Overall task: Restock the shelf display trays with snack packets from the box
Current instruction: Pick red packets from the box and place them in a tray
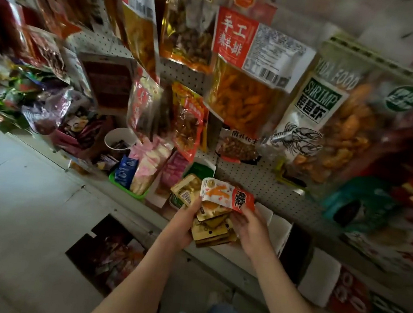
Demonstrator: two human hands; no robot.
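- Step in hand, as judged: sorting a held bundle of snack packets before dropping them into a display tray.
- Gold packets [213,231]: fanned stack held over the shelf [126,207] front edge, just right of the green tray [140,195]. One carries a barcode; other print is too small to read.
- Left grip [181,223]: fingers curled round the stack's left side, clamped on it.
- Right grip [251,228]: pinching the red end of the orange-and-white packet [224,195], which lies on top of the stack.
- Box [108,251]: open on the floor below the shelf, with mixed packets inside.
- Handling advice: square the stack against the palm. Peel off the odd top packet and set it aside. Lower the gold ones face-forward into their own tray, not the neighbouring one. Keep hold until they rest on the tray, since slick foil is likely to slide.
- Shrimp bag [320,110]: hung on the pegboard [257,180]. It reads "YIDA FOOD" and "SHRIMP", with Chinese characters and a crustacean drawing.
- Red-label bag [247,65]: Chinese characters including "手工", with a white panel and barcode.
- Orange-and-white packet: large dark characters on its red end, not clearly legible.
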